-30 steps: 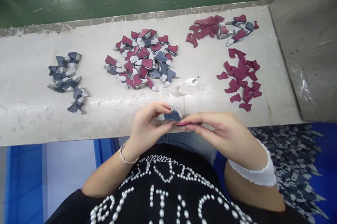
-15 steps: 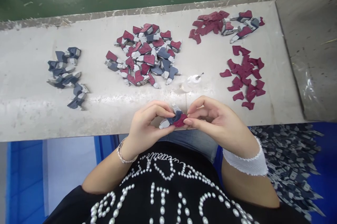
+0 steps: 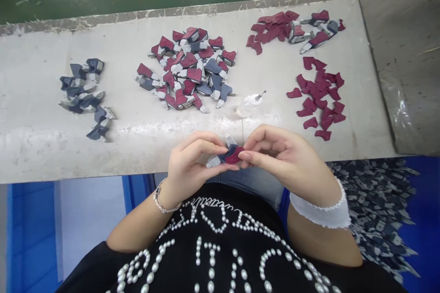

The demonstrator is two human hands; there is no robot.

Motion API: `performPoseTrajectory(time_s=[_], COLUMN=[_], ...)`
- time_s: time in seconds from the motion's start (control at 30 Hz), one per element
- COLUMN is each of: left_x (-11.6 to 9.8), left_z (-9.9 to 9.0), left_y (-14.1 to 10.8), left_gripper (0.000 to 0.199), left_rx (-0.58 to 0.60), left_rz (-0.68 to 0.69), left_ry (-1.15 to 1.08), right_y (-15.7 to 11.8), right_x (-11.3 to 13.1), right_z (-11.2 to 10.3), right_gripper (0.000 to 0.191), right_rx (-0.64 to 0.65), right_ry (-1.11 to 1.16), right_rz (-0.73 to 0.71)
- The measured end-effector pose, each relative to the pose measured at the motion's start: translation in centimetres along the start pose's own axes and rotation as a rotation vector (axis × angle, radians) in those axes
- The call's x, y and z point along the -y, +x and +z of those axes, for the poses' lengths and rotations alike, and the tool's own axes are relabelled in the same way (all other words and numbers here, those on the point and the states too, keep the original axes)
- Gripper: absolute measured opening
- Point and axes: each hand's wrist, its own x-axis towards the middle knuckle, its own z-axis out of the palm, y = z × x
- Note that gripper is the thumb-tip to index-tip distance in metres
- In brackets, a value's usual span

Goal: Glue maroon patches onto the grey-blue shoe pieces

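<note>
My left hand (image 3: 194, 161) pinches a blue-grey and white cut piece (image 3: 220, 157) just off the table's front edge. My right hand (image 3: 278, 152) holds a maroon patch (image 3: 234, 156) against that piece, and the fingers of both hands nearly meet around it. The patch sits on the blue-grey part, and its edges are partly hidden by my fingertips. Beyond my hands, a small clear bottle with a metal tip (image 3: 248, 105) lies on the table, the nearest loose object.
The pale worktop (image 3: 37, 146) holds a pile of maroon-and-blue joined pieces (image 3: 187, 68), blue-grey pieces (image 3: 82, 93) at left, and maroon patches (image 3: 318, 98) at right. A blue bin (image 3: 417, 201) of blue-grey pieces (image 3: 374, 206) sits below right. A grey panel (image 3: 402, 54) rises at right.
My right hand has moved in from the right, and the maroon patch it held apart now rests on the blue-grey piece. The view has shifted slightly.
</note>
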Motion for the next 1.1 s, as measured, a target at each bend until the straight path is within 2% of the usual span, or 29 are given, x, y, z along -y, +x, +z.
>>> performPoseTrajectory(time_s=[0.2, 0.47, 0.6, 0.73, 0.93, 1.1], left_x=[-0.2, -0.2, -0.5, -0.7, -0.8, -0.7], left_z=[-0.1, -0.3, -0.4, -0.5, -0.6, -0.7], left_y=[0.1, 0.2, 0.5, 0.6, 0.2, 0.1], left_gripper=[0.034, 0.031, 0.028, 0.027, 0.027, 0.028], left_rx=[-0.008, 0.004, 0.003, 0.018, 0.021, -0.003], left_rz=[0.055, 0.072, 0.083, 0.085, 0.09, 0.064], left_ry=[0.044, -0.007, -0.014, -0.043, -0.06, -0.081], right_y=[0.4, 1.2, 1.9, 2.3, 1.4, 0.4], right_x=[-0.3, -0.5, -1.4, -1.8, -0.8, -0.4], right_z=[0.2, -0.2, -0.8, -0.8, -0.4, 0.0], right_gripper=[0.015, 0.022, 0.021, 0.014, 0.008, 0.012], right_rx=[-0.001, 0.094, 0.212, 0.316, 0.278, 0.208], right_ry=[-0.013, 0.021, 0.091, 0.149, 0.059, -0.207], right_rz=[-0.006, 0.021, 0.028, -0.035, -0.109, -0.166])
